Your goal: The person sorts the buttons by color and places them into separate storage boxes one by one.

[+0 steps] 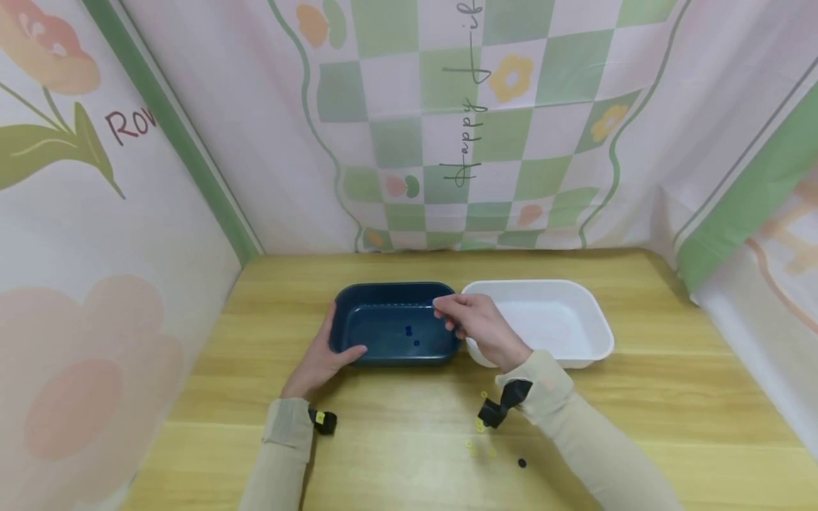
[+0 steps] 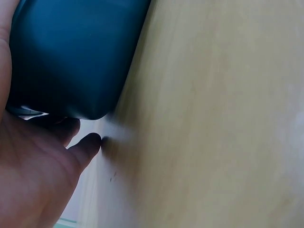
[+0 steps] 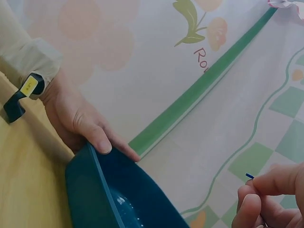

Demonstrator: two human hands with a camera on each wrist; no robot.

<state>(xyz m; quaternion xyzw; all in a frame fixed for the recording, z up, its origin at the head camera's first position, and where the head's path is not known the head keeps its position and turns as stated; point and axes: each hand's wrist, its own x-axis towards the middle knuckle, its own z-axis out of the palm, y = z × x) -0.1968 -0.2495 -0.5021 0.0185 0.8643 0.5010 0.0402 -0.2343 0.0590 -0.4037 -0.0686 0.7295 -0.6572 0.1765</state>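
Note:
At the left end of the dark blue basin (image 1: 383,357), my left hand (image 1: 322,358) holds the wall, its thumb over the near rim and its fingers along the outside. In the right wrist view that left thumb lies over the basin's rim. My right hand (image 1: 479,323) is above the basin's right end, beside the white basin (image 1: 601,333). Thumb and index finger pinch a small flat blue disc (image 3: 249,175), seen edge-on. Several similar blue discs (image 1: 409,331) lie on the blue basin's floor.
Several small yellow rings (image 1: 469,445) are scattered on the wooden table (image 1: 383,447) below my right wrist. A black disc (image 1: 522,463) lies near them. The two basins stand side by side. Patterned cloth (image 1: 441,142) hangs behind the table.

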